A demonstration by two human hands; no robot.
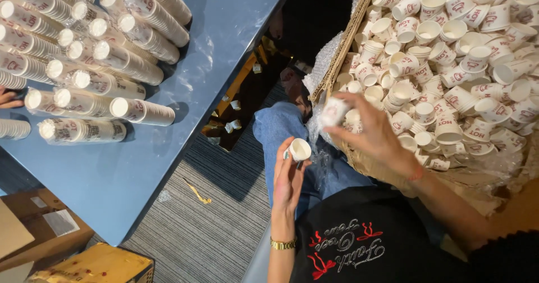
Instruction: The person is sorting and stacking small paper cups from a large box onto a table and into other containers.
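My left hand (288, 176) holds a small white paper cup (299, 149) upright over my lap, its mouth facing up. My right hand (370, 131) grips another small white cup (333, 112) with red print at the near edge of a cardboard box (339, 56). The box is lined with bubble wrap and heaped with several loose paper cups (449, 64) of the same kind. A gold watch band sits on my left wrist. My jeans-clad knee shows between the hands.
A blue table (224, 36) on the left carries several plastic-wrapped sleeves of stacked cups (101, 53). Another person's fingers (8, 98) show at its left edge. Cardboard boxes (50, 227) stand on the grey carpet at the lower left. A few cups lie on the floor under the table.
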